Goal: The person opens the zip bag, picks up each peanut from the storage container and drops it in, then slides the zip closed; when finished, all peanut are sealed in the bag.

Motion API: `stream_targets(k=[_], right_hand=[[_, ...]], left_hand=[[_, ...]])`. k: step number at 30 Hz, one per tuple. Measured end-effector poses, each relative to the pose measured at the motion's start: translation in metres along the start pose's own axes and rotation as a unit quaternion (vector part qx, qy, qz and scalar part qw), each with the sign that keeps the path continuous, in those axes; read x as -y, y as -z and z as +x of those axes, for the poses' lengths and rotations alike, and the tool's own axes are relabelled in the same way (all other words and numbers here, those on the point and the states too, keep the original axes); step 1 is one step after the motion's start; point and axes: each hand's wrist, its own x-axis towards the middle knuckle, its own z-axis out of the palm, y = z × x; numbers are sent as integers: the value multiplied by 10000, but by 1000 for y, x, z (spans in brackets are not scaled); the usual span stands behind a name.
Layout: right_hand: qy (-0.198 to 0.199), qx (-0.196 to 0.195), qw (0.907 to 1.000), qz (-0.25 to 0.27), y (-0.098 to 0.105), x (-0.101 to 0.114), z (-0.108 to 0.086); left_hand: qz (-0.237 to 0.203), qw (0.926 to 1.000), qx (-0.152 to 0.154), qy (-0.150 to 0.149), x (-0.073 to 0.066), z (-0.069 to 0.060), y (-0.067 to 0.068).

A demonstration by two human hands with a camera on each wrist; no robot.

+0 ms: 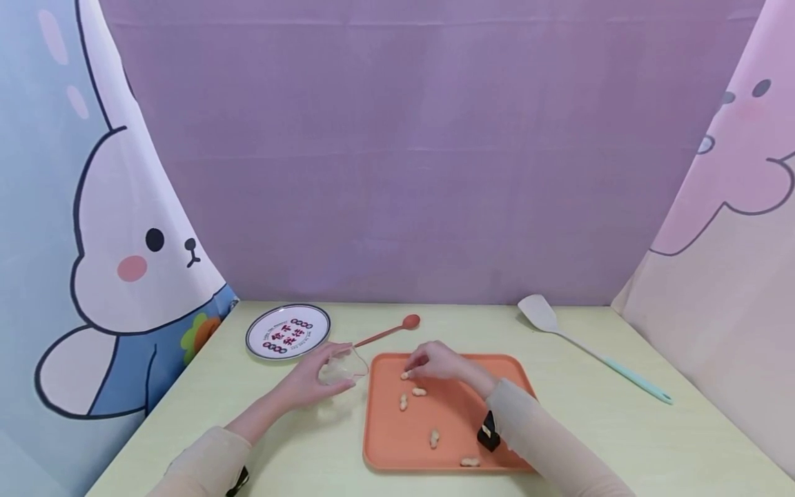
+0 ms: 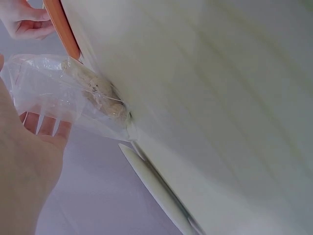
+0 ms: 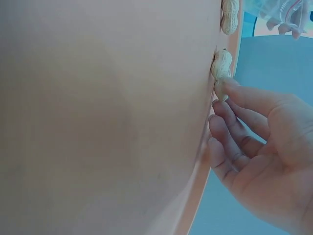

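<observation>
In the head view, the left hand (image 1: 310,379) curls round a clear plastic bag (image 1: 338,370) just left of the orange tray (image 1: 459,407). The right hand (image 1: 435,360) reaches over the tray's far left part and pinches a peanut (image 1: 405,375) between its fingertips; the two hands are apart. Four other peanuts lie on the tray: two near the right hand, two nearer the front edge. Behind are the plate (image 1: 288,331), the red spoon (image 1: 410,322) and, off to the right, the spatula (image 1: 540,314).

In the left wrist view, the bag hangs low over the surface, its upper end turned towards the tray, with peanuts already inside, gathered at the lower end. The fingers bend behind the film; the thumb is mostly out of view.

In the right wrist view, thumb and finger clasp the peanut close to the tray, with another just beside it; I cannot tell whether these two touch. The step in hand seems to be picking up a peanut for bagging. The next move probably calls for lifting it clear of the rim and across to the bag, with the left hand keeping the mouth spread.
</observation>
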Motion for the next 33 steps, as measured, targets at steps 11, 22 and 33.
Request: stream_targets(k=[11,22,33], right_hand=[[-64,-169,9998,-16,0,1,0],[-267,-319,9989,234,4,1,-3],[-193,-668,9958,602,12,11,-8]], left_hand=[[47,10000,-17,-78,4,0,-1],[66,9999,-26,-83,3,0,-1],[84,9999,5,-74,2,1,0]])
